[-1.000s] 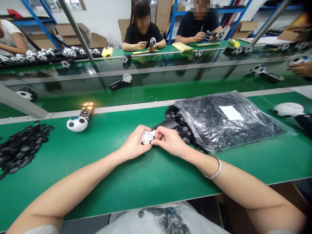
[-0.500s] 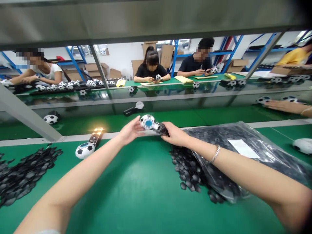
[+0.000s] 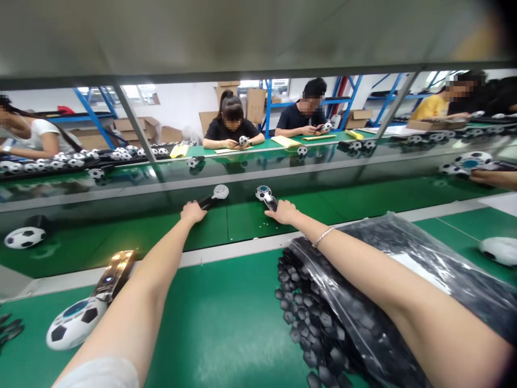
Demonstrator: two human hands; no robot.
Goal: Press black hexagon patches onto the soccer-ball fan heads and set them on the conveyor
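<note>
Over the green belt, my right hand (image 3: 286, 212) is closed on the black handle of a football-patterned device (image 3: 263, 192), whose round head points away from me. My left hand (image 3: 193, 212) reaches farther left and has its fingers around the end of the black handle of a second device (image 3: 221, 191), which shows a plain white round face. Beside my left forearm, on the green bench, lies a larger-looking football-patterned device (image 3: 76, 322) with a shiny handle. Under my right forearm is a clear plastic bag (image 3: 355, 302) of black pieces, with loose black pentagon pieces (image 3: 311, 323) spilling at its side.
A pale rail (image 3: 238, 249) divides the bench from the belt. Another football-patterned device (image 3: 25, 237) sits on the belt at left, and one (image 3: 500, 250) lies at right. A co-worker's hand (image 3: 495, 178) holds a device at the right. An overhead panel (image 3: 242, 37) spans the top.
Both hands have moved forward over the belt. My right hand has carried its device there; my left hand has left that device's head and taken the other device's handle. The view has shifted.
</note>
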